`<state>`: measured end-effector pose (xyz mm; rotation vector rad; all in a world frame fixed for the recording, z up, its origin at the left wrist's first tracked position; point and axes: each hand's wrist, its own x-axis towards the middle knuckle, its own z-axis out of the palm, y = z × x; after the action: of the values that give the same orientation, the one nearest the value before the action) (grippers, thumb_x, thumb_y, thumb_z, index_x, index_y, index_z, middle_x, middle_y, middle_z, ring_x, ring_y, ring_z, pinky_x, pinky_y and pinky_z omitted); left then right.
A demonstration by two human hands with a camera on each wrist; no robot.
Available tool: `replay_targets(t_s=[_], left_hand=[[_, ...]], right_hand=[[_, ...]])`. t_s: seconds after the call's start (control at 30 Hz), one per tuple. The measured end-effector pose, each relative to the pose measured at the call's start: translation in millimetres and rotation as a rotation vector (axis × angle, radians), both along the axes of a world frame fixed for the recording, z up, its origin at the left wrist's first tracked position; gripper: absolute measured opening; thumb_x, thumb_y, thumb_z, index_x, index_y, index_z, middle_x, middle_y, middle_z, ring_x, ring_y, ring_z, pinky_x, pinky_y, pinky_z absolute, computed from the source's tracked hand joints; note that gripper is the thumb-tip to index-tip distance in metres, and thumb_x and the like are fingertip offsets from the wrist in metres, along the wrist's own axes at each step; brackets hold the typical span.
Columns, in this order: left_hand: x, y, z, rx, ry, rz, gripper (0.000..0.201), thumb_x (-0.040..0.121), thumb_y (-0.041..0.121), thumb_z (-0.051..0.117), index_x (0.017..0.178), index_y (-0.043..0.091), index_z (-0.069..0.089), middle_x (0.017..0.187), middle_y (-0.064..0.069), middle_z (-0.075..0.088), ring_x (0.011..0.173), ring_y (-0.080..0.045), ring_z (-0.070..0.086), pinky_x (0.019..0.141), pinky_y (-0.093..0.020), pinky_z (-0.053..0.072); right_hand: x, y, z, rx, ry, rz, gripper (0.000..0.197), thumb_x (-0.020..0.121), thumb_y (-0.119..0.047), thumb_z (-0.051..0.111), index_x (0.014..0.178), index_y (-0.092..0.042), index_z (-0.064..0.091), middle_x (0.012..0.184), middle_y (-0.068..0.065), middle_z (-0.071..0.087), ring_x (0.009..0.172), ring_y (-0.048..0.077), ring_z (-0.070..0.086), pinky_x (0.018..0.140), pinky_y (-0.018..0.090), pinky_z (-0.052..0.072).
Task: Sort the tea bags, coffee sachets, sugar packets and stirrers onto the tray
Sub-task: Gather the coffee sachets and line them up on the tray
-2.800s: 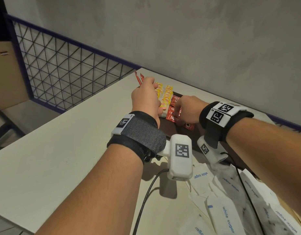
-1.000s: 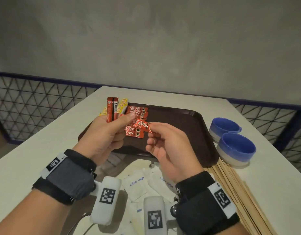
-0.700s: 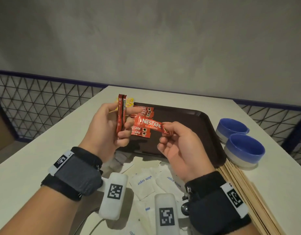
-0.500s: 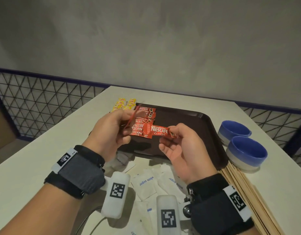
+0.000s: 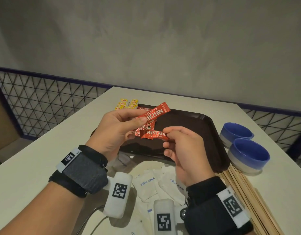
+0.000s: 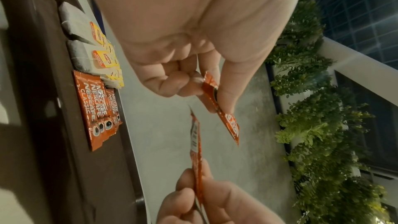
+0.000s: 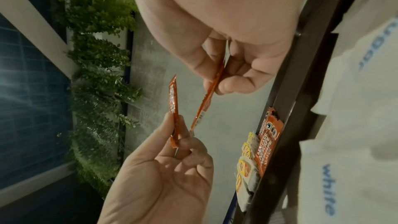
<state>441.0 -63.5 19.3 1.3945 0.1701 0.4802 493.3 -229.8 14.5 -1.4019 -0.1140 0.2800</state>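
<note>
My left hand (image 5: pixel 141 117) pinches one red Nescafe coffee sachet (image 5: pixel 154 112) between thumb and fingers, its free end tilted up to the right above the dark brown tray (image 5: pixel 197 133). Just below it, my right hand (image 5: pixel 166 134) pinches a second coffee sachet (image 5: pixel 154 134) by its right end, held flat. In the left wrist view the two sachets (image 6: pixel 224 115) (image 6: pixel 197 151) are apart. Several coffee sachets (image 6: pixel 96 108) lie on the tray's left part, beside yellow-tagged tea bags (image 5: pixel 127 103). White sugar packets (image 5: pixel 146 182) lie on the table near me. Wooden stirrers (image 5: pixel 244 192) lie at the right.
Two blue bowls (image 5: pixel 248 155) (image 5: pixel 236 133) stand on the table right of the tray, close to the stirrers. A wire-mesh fence (image 5: pixel 44 102) runs along the table's left and far right sides. A grey wall stands behind.
Both hands rose from the tray's left end. My right hand pulled one sachet away from those in my left hand; the left one now tilts up to the right.
</note>
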Motion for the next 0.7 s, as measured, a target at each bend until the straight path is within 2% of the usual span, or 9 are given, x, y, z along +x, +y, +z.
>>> replay_targets(t_s=[0.1,0.17,0.27,0.37,0.4,0.47,0.53,0.6,0.7], left_hand=[[-0.2,0.9,-2.3,0.074,0.003,-0.009,0.026,0.070,0.026,0.080,0.095,0.021,0.082,0.101,-0.009,0.079,0.090,-0.019,0.073,0.053,-0.020,0.049],[-0.3,1.0,-3.0,0.113,0.006,-0.017,0.017,0.071,0.025,0.080,0.087,0.025,0.084,0.097,-0.007,0.080,0.085,-0.018,0.071,0.050,-0.018,0.047],[1.7,0.7,-4.2,0.158,0.016,-0.022,0.013,0.072,0.022,0.080,0.083,0.027,0.085,0.091,-0.007,0.080,0.073,-0.016,0.064,0.050,-0.018,0.044],[0.8,-0.9,-2.8,0.239,0.028,-0.040,0.014,0.077,0.013,0.081,0.078,0.026,0.084,0.084,-0.002,0.079,0.062,-0.002,0.064,0.053,-0.014,0.046],[0.1,-1.3,-2.5,0.253,0.040,-0.062,0.013,0.077,0.013,0.081,0.078,0.025,0.085,0.085,-0.002,0.079,0.066,-0.003,0.067,0.057,-0.014,0.049],[-2.0,-1.4,-1.6,0.271,0.066,-0.130,0.007,0.076,0.019,0.080,0.081,0.021,0.085,0.090,-0.006,0.080,0.079,-0.011,0.073,0.066,-0.023,0.056],[-3.5,-1.6,-0.5,0.265,0.091,-0.176,0.013,0.075,0.024,0.078,0.084,0.017,0.085,0.095,-0.010,0.080,0.091,-0.021,0.076,0.078,-0.034,0.060],[-4.6,-1.7,0.9,0.275,0.105,-0.192,0.015,0.075,0.025,0.077,0.085,0.017,0.085,0.097,-0.011,0.080,0.096,-0.025,0.076,0.087,-0.038,0.060],[-4.3,-1.8,0.9,0.295,0.098,-0.219,0.011,0.074,0.023,0.078,0.083,0.022,0.084,0.093,-0.009,0.080,0.091,-0.022,0.076,0.081,-0.031,0.060]], right_hand=[[-0.5,0.9,0.0,0.009,-0.070,-0.003,0.023,0.100,-0.010,0.061,0.089,-0.020,0.078,0.083,0.003,0.077,0.070,0.013,0.065,0.059,0.025,0.057],[-1.1,1.4,0.9,0.011,-0.119,0.007,0.019,0.100,-0.015,0.063,0.092,-0.022,0.077,0.081,-0.001,0.076,0.071,0.012,0.066,0.060,0.024,0.057],[-2.6,1.9,2.0,0.028,-0.165,0.039,0.017,0.099,-0.017,0.065,0.089,-0.022,0.078,0.082,0.006,0.075,0.071,0.012,0.065,0.061,0.025,0.056],[-4.5,2.7,1.0,0.027,-0.228,0.061,0.019,0.097,-0.015,0.066,0.084,-0.021,0.079,0.084,0.013,0.072,0.068,0.011,0.062,0.061,0.027,0.055],[-4.6,2.9,0.2,0.016,-0.248,0.053,0.018,0.096,-0.016,0.067,0.084,-0.022,0.079,0.082,0.011,0.072,0.066,0.010,0.062,0.061,0.026,0.056],[-3.8,3.3,-1.8,-0.003,-0.281,0.037,0.015,0.096,-0.018,0.069,0.084,-0.022,0.078,0.080,0.006,0.073,0.067,0.008,0.065,0.062,0.024,0.057],[-2.2,3.7,-4.2,-0.015,-0.311,0.028,0.010,0.094,-0.020,0.072,0.086,-0.022,0.077,0.081,0.004,0.074,0.070,0.010,0.067,0.062,0.024,0.058],[-1.5,3.9,-5.6,-0.028,-0.351,0.021,0.007,0.093,-0.023,0.074,0.088,-0.027,0.077,0.082,-0.003,0.075,0.076,0.011,0.070,0.066,0.027,0.061],[-0.9,4.1,-6.5,-0.070,-0.423,0.020,0.006,0.091,-0.026,0.076,0.092,-0.032,0.078,0.087,-0.010,0.076,0.085,0.012,0.072,0.076,0.034,0.063]])
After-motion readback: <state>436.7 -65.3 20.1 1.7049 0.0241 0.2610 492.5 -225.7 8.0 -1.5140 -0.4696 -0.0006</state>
